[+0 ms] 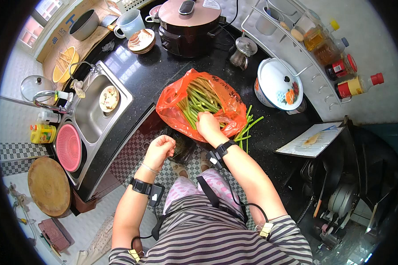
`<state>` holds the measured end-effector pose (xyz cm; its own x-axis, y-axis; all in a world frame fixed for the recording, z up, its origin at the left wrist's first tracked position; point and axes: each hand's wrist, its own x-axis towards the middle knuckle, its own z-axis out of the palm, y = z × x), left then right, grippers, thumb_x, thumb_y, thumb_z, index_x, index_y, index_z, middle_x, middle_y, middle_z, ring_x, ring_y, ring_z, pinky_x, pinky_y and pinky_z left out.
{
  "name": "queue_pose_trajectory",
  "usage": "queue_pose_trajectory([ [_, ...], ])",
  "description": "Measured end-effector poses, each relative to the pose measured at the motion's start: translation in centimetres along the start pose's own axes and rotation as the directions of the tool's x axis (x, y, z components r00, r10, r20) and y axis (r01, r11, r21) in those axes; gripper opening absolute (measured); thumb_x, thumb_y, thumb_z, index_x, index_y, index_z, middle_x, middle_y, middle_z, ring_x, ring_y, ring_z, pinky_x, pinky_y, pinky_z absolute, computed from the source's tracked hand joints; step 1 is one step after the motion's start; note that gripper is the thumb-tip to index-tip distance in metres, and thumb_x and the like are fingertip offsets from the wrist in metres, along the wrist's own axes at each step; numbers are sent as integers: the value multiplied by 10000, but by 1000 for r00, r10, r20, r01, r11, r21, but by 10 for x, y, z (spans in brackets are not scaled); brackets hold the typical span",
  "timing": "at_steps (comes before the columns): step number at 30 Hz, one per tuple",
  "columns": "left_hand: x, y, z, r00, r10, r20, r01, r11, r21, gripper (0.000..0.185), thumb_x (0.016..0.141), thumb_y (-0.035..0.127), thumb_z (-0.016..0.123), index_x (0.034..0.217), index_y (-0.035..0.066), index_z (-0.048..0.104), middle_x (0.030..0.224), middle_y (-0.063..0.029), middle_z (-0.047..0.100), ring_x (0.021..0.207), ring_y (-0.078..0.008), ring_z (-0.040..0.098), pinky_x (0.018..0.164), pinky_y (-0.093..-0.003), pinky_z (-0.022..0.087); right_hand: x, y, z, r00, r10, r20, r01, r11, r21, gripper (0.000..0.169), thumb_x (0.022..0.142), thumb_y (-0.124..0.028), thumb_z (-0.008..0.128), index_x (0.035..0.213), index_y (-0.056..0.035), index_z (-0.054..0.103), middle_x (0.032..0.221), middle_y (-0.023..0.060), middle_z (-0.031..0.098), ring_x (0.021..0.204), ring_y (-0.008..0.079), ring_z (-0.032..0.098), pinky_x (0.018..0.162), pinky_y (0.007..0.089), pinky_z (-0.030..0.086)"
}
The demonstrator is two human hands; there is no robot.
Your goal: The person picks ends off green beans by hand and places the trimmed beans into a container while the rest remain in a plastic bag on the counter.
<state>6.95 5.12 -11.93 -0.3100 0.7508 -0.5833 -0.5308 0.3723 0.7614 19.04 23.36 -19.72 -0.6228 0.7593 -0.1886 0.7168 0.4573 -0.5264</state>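
Observation:
A red plastic bag (172,99) lies wide-mouthed on the black countertop, full of long green vegetable stems (199,94) that look like garlic scapes. My right hand (208,126) reaches over the bag's near rim, its curled fingers closed on the stems; the fingertips are partly hidden. Several loose green stems (248,127) lie on the counter just right of the bag. My left hand (160,150) hangs in front of the counter edge, left of the bag, curled into a loose fist. Nothing shows in it. Under it, a black plastic bag (182,149) stands near my feet.
To the left is a steel sink (81,124) with a patterned dish (109,99) inside and a pink colander (68,147) beside it. An electric cooker (189,36) stands behind the bag. A lidded enamel pot (278,84) sits right, below a rack of bottles (328,49).

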Motion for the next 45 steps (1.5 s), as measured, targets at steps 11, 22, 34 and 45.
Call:
queue_pose_trajectory([
  [11, 9, 24, 20, 993, 64, 95, -62, 998, -18, 141, 870, 2, 474, 936, -4, 599, 758, -18, 582, 590, -83, 516, 560, -201, 447, -59, -7, -68, 995, 7, 95, -84, 531, 843, 195, 827, -100, 632, 981, 11, 590, 789, 73, 634, 657, 111, 575, 606, 272, 479],
  [22, -29, 90, 35, 895, 361, 261, -358, 932, -61, 154, 869, 97, 605, 978, -11, 622, 771, 12, 576, 672, -61, 510, 641, -201, 430, -115, -66, -131, 904, -388, -178, 427, 835, 349, 180, 828, -55, 596, 1006, -26, 582, 897, 142, 620, 816, 288, 620, 719, 340, 491],
  [34, -87, 96, -28, 849, 528, -12, -527, 848, 52, 126, 867, 124, 654, 906, 10, 615, 741, 34, 584, 601, -16, 487, 533, -163, 398, -108, -167, -113, 859, -507, 74, 365, 708, 605, 275, 830, -74, 632, 1092, -23, 566, 862, 29, 621, 648, 73, 529, 556, 232, 428],
  [45, -112, 88, -62, 831, 527, -178, -516, 850, 104, 98, 873, 83, 622, 869, -14, 610, 749, 16, 596, 624, -19, 512, 554, -167, 419, -101, -206, -75, 843, -487, 230, 190, 669, 719, 257, 899, -97, 589, 1133, 7, 560, 818, -7, 622, 704, 35, 539, 609, 194, 432],
])
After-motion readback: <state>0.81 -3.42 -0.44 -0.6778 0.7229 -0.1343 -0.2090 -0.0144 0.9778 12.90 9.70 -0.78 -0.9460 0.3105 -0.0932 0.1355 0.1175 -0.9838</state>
